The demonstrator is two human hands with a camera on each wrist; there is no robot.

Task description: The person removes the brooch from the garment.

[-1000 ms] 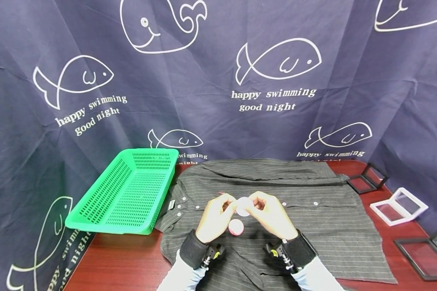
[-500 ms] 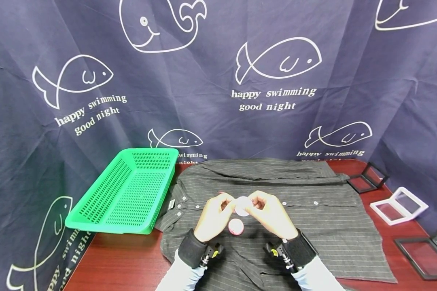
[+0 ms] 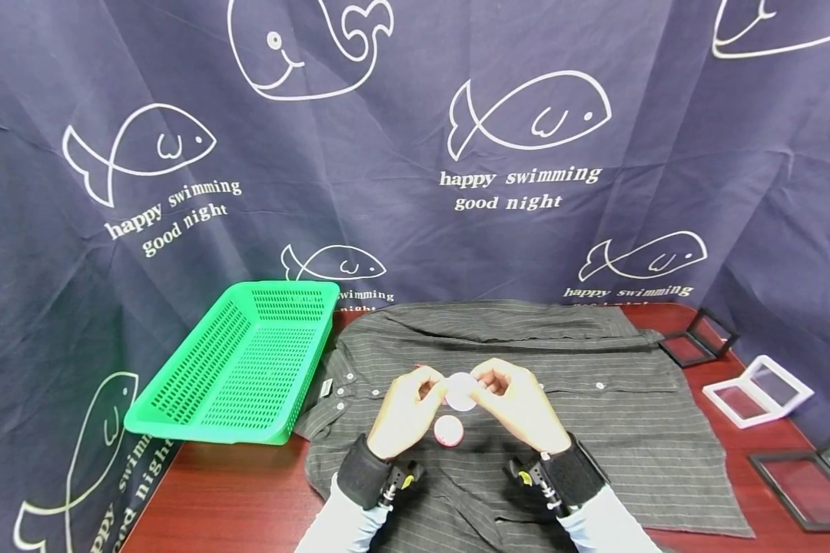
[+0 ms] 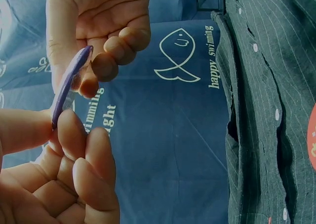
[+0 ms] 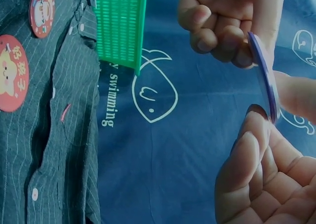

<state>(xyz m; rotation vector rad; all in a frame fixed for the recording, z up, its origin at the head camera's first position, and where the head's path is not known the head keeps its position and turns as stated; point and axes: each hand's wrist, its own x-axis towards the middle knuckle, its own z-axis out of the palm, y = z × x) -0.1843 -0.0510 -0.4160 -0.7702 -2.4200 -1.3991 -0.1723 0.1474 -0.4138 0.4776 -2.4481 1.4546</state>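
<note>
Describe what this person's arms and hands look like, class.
The sleeves are pale blue. Each wristband is wide and black, with a small black bracket showing yellow and silvery parts. The left hand and right hand are bare.

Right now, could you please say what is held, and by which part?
A purple-rimmed badge; the left hand and right hand pinch its opposite edges.
</note>
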